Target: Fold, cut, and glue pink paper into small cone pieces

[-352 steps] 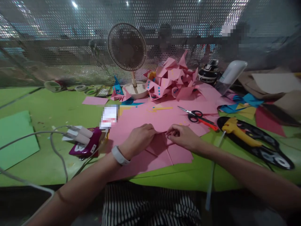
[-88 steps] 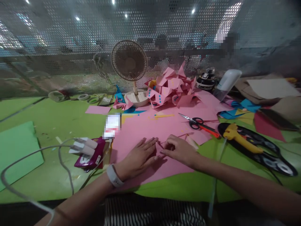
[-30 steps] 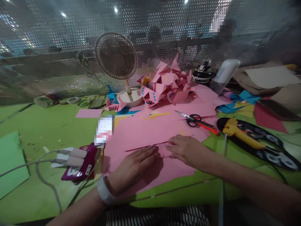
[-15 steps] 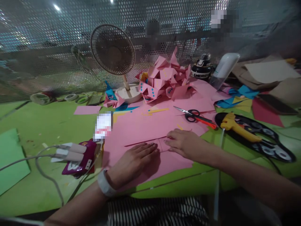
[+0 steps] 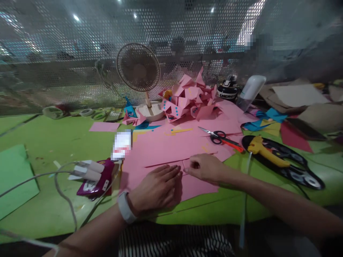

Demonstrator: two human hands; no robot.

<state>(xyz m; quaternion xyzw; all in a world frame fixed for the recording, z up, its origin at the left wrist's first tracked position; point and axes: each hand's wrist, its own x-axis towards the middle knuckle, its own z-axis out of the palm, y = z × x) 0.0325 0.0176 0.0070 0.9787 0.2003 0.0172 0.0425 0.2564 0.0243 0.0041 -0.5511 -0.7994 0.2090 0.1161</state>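
A folded pink paper sheet [image 5: 160, 157] lies on the green table [image 5: 66, 139] right in front of me. My left hand [image 5: 157, 187] rests flat on its near part, fingers stretched out and pressing it down. My right hand [image 5: 205, 167] is curled beside it, fingertips pinching a small flap at the fold of the same sheet. A white band sits on my left wrist.
Scissors [image 5: 223, 137] with black and orange handles lie behind my right hand. A yellow glue gun [image 5: 268, 153] rests on a black tray at right. A heap of folded pink shapes [image 5: 190, 100], a small fan [image 5: 139, 75], a purple device with white plugs [image 5: 93, 173] and tape rolls [image 5: 85, 112] surround.
My right hand has gone from lying flat on the paper to a pinch at the fold. My left hand stays flat on the sheet. The camera view shifted slightly.
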